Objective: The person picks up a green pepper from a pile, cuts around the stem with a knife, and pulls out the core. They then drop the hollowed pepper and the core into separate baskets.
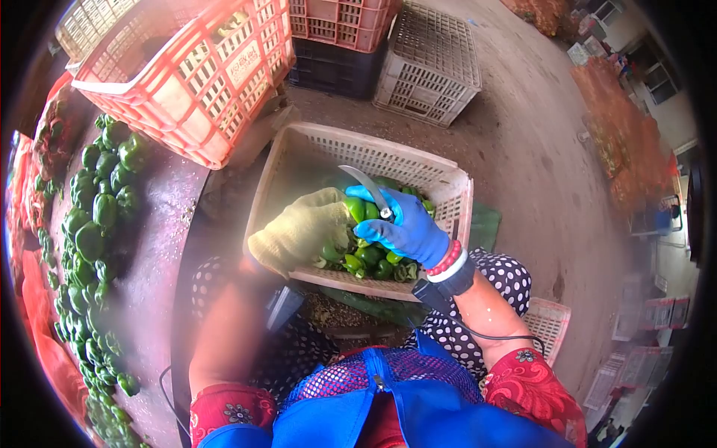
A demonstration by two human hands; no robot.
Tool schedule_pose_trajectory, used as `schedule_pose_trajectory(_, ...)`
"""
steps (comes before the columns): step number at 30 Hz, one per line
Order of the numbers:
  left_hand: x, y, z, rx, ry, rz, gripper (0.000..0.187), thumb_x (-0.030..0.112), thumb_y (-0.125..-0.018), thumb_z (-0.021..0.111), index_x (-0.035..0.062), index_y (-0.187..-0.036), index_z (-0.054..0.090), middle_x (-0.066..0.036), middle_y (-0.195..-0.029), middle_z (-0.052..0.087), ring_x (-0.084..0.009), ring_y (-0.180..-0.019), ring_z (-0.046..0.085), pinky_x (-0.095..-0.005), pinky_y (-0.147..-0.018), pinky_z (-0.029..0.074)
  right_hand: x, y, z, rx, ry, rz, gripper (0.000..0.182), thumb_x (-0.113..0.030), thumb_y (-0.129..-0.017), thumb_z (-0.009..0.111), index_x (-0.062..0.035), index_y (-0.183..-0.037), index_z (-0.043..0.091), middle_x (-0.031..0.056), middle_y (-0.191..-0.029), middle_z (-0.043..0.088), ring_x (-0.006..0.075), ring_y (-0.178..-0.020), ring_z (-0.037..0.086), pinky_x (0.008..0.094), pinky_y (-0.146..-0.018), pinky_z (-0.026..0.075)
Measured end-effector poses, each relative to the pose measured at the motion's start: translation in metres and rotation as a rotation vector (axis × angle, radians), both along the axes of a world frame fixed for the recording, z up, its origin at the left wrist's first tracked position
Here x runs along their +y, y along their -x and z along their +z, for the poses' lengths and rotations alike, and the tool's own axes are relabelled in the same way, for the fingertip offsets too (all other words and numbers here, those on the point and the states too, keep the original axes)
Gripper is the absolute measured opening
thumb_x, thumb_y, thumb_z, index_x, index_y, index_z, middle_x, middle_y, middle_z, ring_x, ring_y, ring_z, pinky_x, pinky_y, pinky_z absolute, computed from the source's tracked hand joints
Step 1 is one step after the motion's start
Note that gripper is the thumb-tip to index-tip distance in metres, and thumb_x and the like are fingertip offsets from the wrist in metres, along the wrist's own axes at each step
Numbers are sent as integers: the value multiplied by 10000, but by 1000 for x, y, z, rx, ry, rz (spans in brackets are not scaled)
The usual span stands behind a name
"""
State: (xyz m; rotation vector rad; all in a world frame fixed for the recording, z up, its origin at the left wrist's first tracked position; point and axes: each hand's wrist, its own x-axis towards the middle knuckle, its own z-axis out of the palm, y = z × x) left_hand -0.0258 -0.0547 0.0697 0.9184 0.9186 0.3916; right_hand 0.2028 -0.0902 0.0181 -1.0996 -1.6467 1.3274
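My left hand (pixel 299 230), in a pale yellow knit glove, is closed around a green bell pepper (pixel 354 210) above the crate. In a blue glove, my right hand (pixel 411 228) grips a small curved knife (pixel 364 179), its blade pointing up and left. The fingers of the right hand also reach against the pepper, so the two hands nearly meet. Below them, a whitish plastic crate (pixel 343 142) holds several green peppers and cut pepper pieces (pixel 370 257). The left fingertips are partly hidden and blurred.
To the left, a long heap of green peppers (pixel 93 243) lies on a flat surface (pixel 160 216). An orange-pink crate (pixel 202 86) stands at the upper left. Beyond are stacked crates (pixel 340 26) and a grey crate (pixel 429 63). Reddish mesh sacks (pixel 624 134) line the right.
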Motion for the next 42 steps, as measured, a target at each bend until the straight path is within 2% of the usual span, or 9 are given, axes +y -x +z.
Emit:
schedule_pose_trajectory(8,-2,6,-44,31,-450,-85,252,215,-960,636,39,-1140,659,-45,-943,679,-131,-763,645,-274,-654,528,-5,8,17,-266,-240,83,839,-617,-853,699,-100,-1483,501,184,-1028,645,349,-939,642,415,-824,501)
schedule_pose_trajectory(10,-12,-8,-27,-27,-90,123,219,227,-933,620,33,-1025,664,-41,-743,628,-121,-597,578,-273,-529,459,-4,11,20,-143,-94,75,858,-598,-849,725,-67,-1483,494,159,-1099,670,289,-961,663,388,-842,519)
schedule_pose_trajectory(20,-18,-18,-8,94,-63,192,100,155,-896,660,73,-951,651,-7,-799,626,-111,-640,603,-247,-570,506,4,9,17,266,534,9,711,-400,-904,774,-51,-1462,504,45,-1020,679,98,-794,656,255,-674,547)
schedule_pose_trajectory(26,-9,2,6,-311,-1,100,151,142,-919,628,4,-980,631,-74,-855,662,-165,-688,637,-264,-601,499,10,0,24,354,503,-144,645,-367,-923,762,-74,-1439,510,22,-978,660,89,-729,635,251,-604,523)
schedule_pose_trajectory(31,-7,10,-2,-560,-110,592,306,209,-979,572,-8,-1194,597,-143,-1060,666,-289,-984,680,-356,-853,559,17,-1,17,251,323,-333,591,-339,-938,752,-93,-1420,514,3,-942,644,82,-675,617,248,-547,502)
schedule_pose_trajectory(33,-8,15,-6,536,-1248,304,327,185,-968,605,2,-1239,593,-123,-1069,671,-289,-1023,678,-353,-886,557,7,8,-8,240,298,-349,569,-328,-945,748,-100,-1412,516,-4,-927,638,79,-654,610,246,-524,494)
schedule_pose_trajectory(36,-8,-10,-6,-412,31,703,290,178,-963,635,13,-1198,601,-122,-1034,673,-206,-868,653,-308,-783,537,-2,22,-42,326,331,-280,544,-298,-941,750,-90,-1391,525,-4,-935,640,96,-664,623,256,-547,512)
schedule_pose_trajectory(39,-7,-23,-31,-568,-22,675,239,141,-971,618,5,-1166,592,-133,-1054,664,-194,-849,633,-319,-784,539,-8,32,-46,401,373,-226,455,-244,-938,744,-87,-1326,566,12,-943,648,129,-660,640,276,-567,535)
schedule_pose_trajectory(42,-7,-22,-11,-199,-571,607,268,175,-984,610,22,-1202,579,-110,-1058,668,-172,-903,649,-290,-848,532,-1,34,-18,770,571,-159,397,-201,-950,714,-80,-1304,580,35,-962,662,159,-650,653,300,-577,562)
